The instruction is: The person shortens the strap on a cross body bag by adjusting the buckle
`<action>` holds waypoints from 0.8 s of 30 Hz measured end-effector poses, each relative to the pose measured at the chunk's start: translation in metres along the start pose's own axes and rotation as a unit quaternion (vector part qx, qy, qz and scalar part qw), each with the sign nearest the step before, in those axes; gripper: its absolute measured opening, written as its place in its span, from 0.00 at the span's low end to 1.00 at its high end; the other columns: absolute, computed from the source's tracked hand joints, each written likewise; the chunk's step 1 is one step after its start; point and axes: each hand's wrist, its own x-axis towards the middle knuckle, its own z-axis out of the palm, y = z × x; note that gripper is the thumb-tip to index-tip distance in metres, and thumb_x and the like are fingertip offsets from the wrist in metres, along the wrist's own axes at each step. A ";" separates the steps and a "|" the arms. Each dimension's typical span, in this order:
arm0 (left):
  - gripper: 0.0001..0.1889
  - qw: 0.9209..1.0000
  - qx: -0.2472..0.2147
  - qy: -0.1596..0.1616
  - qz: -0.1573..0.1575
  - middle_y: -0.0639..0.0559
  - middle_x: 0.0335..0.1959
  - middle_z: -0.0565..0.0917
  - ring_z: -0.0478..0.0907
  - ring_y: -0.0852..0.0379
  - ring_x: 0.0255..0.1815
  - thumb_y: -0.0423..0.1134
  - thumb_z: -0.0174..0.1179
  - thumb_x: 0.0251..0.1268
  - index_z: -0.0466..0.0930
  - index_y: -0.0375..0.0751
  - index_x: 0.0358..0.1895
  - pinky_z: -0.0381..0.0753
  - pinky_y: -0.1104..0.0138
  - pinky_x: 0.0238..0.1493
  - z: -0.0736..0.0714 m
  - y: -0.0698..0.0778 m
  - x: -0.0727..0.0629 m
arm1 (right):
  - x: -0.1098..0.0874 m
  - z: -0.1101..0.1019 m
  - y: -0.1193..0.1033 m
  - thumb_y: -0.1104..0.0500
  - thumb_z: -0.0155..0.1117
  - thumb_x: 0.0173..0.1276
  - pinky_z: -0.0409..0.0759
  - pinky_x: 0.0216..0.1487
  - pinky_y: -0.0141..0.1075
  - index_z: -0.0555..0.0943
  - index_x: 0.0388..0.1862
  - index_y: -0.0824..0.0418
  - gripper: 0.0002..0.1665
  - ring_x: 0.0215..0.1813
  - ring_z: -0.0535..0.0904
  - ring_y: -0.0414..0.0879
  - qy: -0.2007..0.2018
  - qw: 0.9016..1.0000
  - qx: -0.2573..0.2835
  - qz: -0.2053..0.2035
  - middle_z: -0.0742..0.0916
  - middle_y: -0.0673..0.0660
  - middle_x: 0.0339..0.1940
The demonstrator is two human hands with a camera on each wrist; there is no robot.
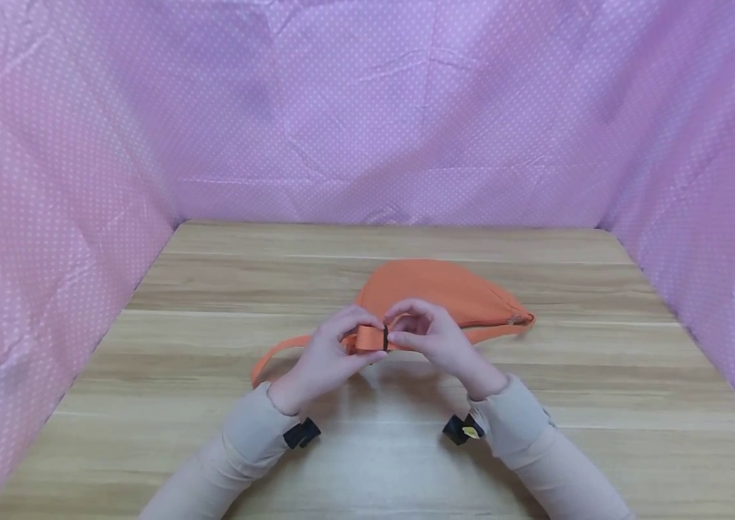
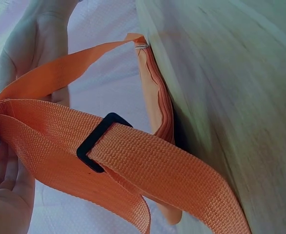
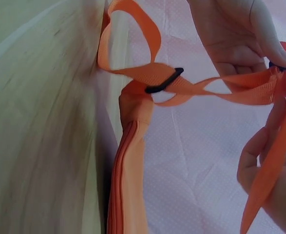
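A person's two hands work at the orange strap (image 1: pixel 367 338) of an orange bag (image 1: pixel 428 289), which lies on a wood-grain table (image 1: pixel 224 278) just beyond the fingers. The left hand (image 1: pixel 328 348) grips a fold of the strap between thumb and fingers, while the right hand (image 1: pixel 435 338) pinches it at a black buckle (image 1: pixel 385 338) between them. A second black buckle (image 2: pixel 95 136) sits farther along the strap, near the bag. Pink dotted cloth (image 1: pixel 354 115) surrounds the table; pale sleeves (image 1: pixel 256 430) cover both forearms.
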 end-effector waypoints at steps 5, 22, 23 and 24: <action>0.16 1.000 -0.007 0.011 -0.009 0.51 0.41 0.80 0.75 0.56 0.45 0.29 0.70 0.50 0.78 0.41 0.42 0.80 0.63 0.47 -0.002 -0.001 -0.001 | -0.005 -0.012 0.004 0.65 0.64 0.64 0.81 0.43 0.33 0.76 0.49 0.67 0.15 0.43 0.80 0.41 0.009 0.998 -0.067 0.001 0.82 0.67 0.43; 0.20 0.999 0.029 -0.013 -0.038 0.54 0.46 0.80 0.74 0.55 0.45 0.30 0.70 0.50 0.76 0.46 0.48 0.75 0.61 0.45 0.001 -0.001 -0.001 | -0.003 -0.006 0.004 0.70 0.63 0.62 0.79 0.37 0.29 0.77 0.45 0.73 0.13 0.37 0.80 0.38 0.000 0.999 -0.038 -0.016 0.84 0.50 0.35; 0.21 0.999 0.026 -0.013 -0.041 0.53 0.47 0.80 0.74 0.54 0.45 0.30 0.70 0.50 0.76 0.46 0.49 0.75 0.61 0.46 0.001 0.000 -0.001 | -0.002 -0.006 0.004 0.70 0.63 0.61 0.79 0.37 0.29 0.77 0.45 0.72 0.13 0.37 0.80 0.38 -0.001 0.999 -0.034 -0.018 0.84 0.49 0.35; 0.22 0.999 0.022 -0.016 -0.045 0.52 0.47 0.80 0.74 0.54 0.45 0.31 0.70 0.51 0.75 0.45 0.49 0.76 0.62 0.45 0.001 0.000 -0.001 | -0.002 -0.005 0.003 0.70 0.63 0.61 0.79 0.37 0.29 0.77 0.45 0.72 0.12 0.37 0.80 0.38 -0.003 0.999 -0.030 -0.020 0.84 0.48 0.35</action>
